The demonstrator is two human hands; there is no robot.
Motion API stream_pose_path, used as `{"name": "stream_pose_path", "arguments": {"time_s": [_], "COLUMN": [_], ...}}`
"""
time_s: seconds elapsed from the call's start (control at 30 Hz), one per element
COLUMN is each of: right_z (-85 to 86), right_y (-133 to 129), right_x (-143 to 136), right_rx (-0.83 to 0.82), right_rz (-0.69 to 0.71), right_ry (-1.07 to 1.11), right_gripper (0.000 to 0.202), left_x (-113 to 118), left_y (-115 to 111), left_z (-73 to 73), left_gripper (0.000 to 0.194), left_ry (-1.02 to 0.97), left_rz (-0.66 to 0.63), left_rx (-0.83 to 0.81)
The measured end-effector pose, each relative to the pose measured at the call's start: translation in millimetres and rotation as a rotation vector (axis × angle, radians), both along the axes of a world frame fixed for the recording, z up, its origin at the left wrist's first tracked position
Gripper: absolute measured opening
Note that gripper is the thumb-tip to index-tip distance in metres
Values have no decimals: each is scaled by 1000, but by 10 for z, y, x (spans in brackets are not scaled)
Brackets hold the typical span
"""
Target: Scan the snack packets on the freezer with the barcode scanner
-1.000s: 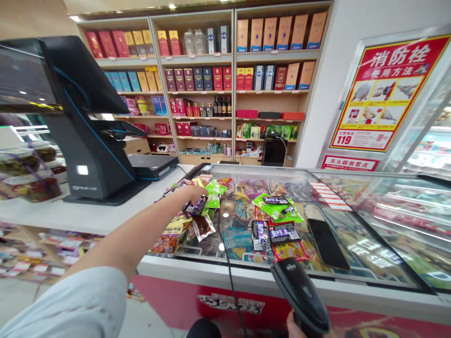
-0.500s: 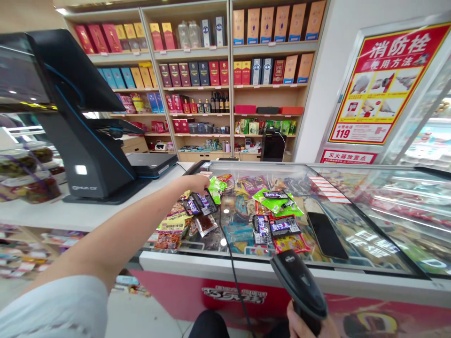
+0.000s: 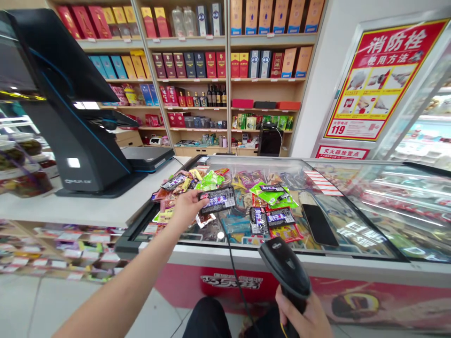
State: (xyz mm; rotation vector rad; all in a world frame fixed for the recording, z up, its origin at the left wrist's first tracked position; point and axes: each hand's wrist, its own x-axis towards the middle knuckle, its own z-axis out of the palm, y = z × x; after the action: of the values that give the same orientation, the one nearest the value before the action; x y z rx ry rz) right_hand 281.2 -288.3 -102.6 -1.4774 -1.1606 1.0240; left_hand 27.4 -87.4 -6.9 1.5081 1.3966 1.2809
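Note:
Pinched in my left hand [image 3: 188, 209] is a black snack packet [image 3: 217, 199] with purple lettering, held just above the glass top of a freezer [image 3: 243, 253]. Under and behind that hand lies a loose heap of snack packets [image 3: 167, 216], with a green packet [image 3: 211, 180] at its far side. My right hand [image 3: 305, 314] grips a black barcode scanner [image 3: 287, 267], its head tilted up toward the freezer. A second group of green, black and red packets [image 3: 275, 199] rests on the glass beyond the scanner. The scanner's trigger is hidden.
A black phone [image 3: 320, 224] lies on the glass at the right. A cash register [image 3: 84, 141] stands on the white counter [image 3: 105, 206] at left. The scanner's black cable [image 3: 230, 256] crosses the freezer front. Shelves of boxes [image 3: 200, 65] line the back wall.
My left hand has drawn back toward me from the heap, now with the black packet lifted in its fingers. The scanner has shifted slightly left in the view, which has tilted down.

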Motion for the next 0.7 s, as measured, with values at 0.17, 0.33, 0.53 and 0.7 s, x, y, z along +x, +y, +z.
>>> {"name": "stream_pose_path", "arguments": {"time_s": [0.17, 0.33, 0.53, 0.7], "right_z": [125, 219, 172, 125], "right_y": [-44, -73, -17, -1], "right_x": [-81, -171, -198, -193], "right_rx": [-20, -8, -42, -34], "right_rz": [-15, -3, 81, 87], "right_ry": [-77, -164, -283, -316], "right_gripper": [39, 34, 36, 37], "left_x": [193, 300, 338, 343], "left_y": [-375, -593, -650, -655], "left_z": [-416, -655, -680, -725], "left_gripper": [38, 41, 38, 47], "left_ry": [-135, -164, -165, -194], "left_rz": [60, 123, 129, 111], "left_rx": [-41, -65, -75, -99]}}
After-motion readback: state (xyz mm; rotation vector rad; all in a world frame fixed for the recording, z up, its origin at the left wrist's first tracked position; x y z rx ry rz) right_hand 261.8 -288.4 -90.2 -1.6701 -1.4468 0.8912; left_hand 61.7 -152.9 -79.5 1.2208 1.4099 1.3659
